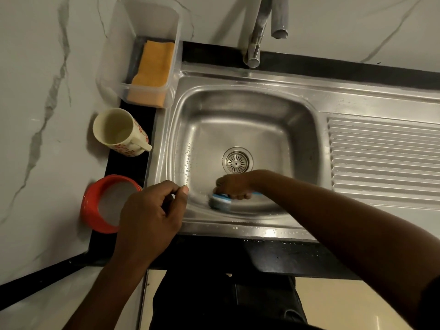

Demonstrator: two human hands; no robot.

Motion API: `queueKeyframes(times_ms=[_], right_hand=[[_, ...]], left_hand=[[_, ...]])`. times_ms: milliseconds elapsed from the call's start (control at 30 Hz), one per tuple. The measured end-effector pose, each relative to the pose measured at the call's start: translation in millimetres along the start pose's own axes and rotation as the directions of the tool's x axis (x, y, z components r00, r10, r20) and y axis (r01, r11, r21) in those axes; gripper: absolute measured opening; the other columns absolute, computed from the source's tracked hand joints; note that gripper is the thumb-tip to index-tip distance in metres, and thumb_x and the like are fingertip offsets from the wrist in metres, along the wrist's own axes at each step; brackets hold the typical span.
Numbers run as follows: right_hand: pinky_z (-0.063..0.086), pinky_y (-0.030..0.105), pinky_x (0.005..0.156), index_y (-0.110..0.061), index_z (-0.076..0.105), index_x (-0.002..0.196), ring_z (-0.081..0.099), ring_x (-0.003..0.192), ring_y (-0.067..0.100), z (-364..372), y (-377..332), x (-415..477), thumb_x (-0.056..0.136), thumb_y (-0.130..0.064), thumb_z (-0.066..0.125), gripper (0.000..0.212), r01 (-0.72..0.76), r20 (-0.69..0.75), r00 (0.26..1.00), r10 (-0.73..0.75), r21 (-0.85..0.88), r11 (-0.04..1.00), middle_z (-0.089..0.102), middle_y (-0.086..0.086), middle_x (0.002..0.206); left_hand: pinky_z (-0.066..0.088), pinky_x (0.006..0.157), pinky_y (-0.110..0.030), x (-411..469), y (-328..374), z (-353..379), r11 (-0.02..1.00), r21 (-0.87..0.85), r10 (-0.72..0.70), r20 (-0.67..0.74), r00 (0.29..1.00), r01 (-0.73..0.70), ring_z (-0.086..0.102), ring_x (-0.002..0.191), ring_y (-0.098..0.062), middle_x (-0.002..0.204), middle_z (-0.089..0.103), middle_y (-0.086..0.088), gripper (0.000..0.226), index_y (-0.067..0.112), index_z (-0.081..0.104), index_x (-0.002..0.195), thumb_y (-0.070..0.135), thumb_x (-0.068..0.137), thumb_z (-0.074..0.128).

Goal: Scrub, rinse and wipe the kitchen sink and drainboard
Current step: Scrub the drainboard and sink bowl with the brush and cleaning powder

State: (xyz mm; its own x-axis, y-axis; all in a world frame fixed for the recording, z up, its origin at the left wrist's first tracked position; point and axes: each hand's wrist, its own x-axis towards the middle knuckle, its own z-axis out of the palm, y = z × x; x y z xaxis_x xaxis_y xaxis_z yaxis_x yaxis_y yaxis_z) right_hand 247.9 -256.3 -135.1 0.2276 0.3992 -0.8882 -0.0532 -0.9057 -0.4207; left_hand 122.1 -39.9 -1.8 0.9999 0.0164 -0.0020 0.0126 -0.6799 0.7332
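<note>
The steel sink (240,96) fills the middle of the view, with a round drain strainer (237,161) in its floor and a ribbed drainboard (383,158) to its right. My right hand (234,185) reaches down into the basin and grips a blue-handled scrub brush (220,201), whose head presses on the near wall. My left hand (152,210) rests on the sink's front-left rim, fingers curled, holding nothing that I can see. Water drops bead on the left wall and front rim.
A chrome tap (258,36) stands behind the basin. Left of the sink are a clear plastic tub holding an orange sponge cloth (153,70), a cream mug with red print (119,132) and a red bowl (104,203). Marble walls stand at the left and back.
</note>
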Motion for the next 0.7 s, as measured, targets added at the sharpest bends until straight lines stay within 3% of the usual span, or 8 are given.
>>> queueKeyframes(times_ms=[100, 167, 267, 367, 567, 700], right_hand=[[0.032, 0.018, 0.038, 0.001, 0.06, 0.108, 0.04, 0.043, 0.014, -9.4, 54.0, -17.5, 0.103, -0.026, 0.052, 0.029, -0.142, 0.078, 0.985, 0.154, -0.14, 0.98, 0.051, 0.008, 0.069], [0.032, 0.019, 0.039, -0.009, 0.06, 0.098, 0.04, 0.043, 0.011, -20.4, 83.9, -35.0, 0.102, -0.023, 0.051, 0.018, -0.264, 0.109, 0.951, 0.289, -0.196, 0.944, 0.051, 0.002, 0.068], [0.029, 0.022, 0.042, -0.017, 0.054, 0.075, 0.034, 0.043, 0.012, -33.5, 100.9, -51.8, 0.101, -0.023, 0.047, 0.028, -0.361, 0.106, 0.907, 0.407, -0.301, 0.883, 0.044, -0.001, 0.062], [0.024, 0.021, 0.041, -0.018, 0.05, 0.07, 0.027, 0.04, 0.011, -29.5, 88.4, -40.8, 0.103, -0.024, 0.046, 0.034, -0.371, 0.194, 0.896, 0.399, -0.167, 0.913, 0.037, -0.004, 0.054], [0.023, 0.019, 0.043, -0.011, 0.049, 0.101, 0.025, 0.046, 0.011, -17.0, 22.9, -12.8, 0.105, -0.034, 0.047, 0.023, -0.201, 0.226, 0.954, 0.196, -0.001, 0.98, 0.033, -0.002, 0.063], [0.025, 0.021, 0.044, -0.012, 0.052, 0.102, 0.029, 0.044, 0.012, -24.3, 51.7, -32.8, 0.102, -0.036, 0.05, 0.024, -0.253, 0.186, 0.944, 0.271, -0.115, 0.961, 0.038, -0.001, 0.062]], left_hand=[[0.045, 0.045, -0.035, 0.4, -2.2, 0.5, 1.0, -0.001, -0.019, 0.008, 1.0, 0.019, 0.054, 0.046, -0.017, 0.051, 0.053, 0.007, 0.028, 0.023, 0.066, 0.077, 0.035, 0.101, 0.062], [0.044, 0.045, -0.033, 1.3, -3.9, 0.1, 1.0, 0.007, -0.014, 0.006, 1.0, 0.014, 0.054, 0.046, -0.016, 0.051, 0.053, 0.008, 0.029, 0.022, 0.065, 0.076, 0.036, 0.102, 0.061], [0.045, 0.045, -0.035, 1.7, -4.7, 0.3, 1.0, 0.012, 0.002, -0.002, 1.0, -0.002, 0.054, 0.046, -0.013, 0.052, 0.054, 0.009, 0.029, 0.02, 0.066, 0.076, 0.033, 0.101, 0.063], [0.045, 0.046, -0.03, 2.2, -3.7, 1.5, 1.0, -0.002, -0.007, -0.012, 1.0, 0.007, 0.054, 0.046, -0.012, 0.053, 0.054, 0.01, 0.027, 0.02, 0.066, 0.077, 0.032, 0.101, 0.063], [0.046, 0.046, -0.039, 4.7, 0.5, 12.7, 0.999, -0.045, -0.014, 0.008, 1.0, 0.014, 0.053, 0.046, -0.017, 0.052, 0.052, 0.006, 0.034, 0.022, 0.062, 0.073, 0.036, 0.104, 0.061], [0.045, 0.046, -0.036, 9.3, 5.4, 18.1, 1.0, -0.027, -0.004, -0.001, 1.0, 0.004, 0.053, 0.048, -0.015, 0.053, 0.052, 0.006, 0.033, 0.021, 0.063, 0.073, 0.034, 0.104, 0.063]])
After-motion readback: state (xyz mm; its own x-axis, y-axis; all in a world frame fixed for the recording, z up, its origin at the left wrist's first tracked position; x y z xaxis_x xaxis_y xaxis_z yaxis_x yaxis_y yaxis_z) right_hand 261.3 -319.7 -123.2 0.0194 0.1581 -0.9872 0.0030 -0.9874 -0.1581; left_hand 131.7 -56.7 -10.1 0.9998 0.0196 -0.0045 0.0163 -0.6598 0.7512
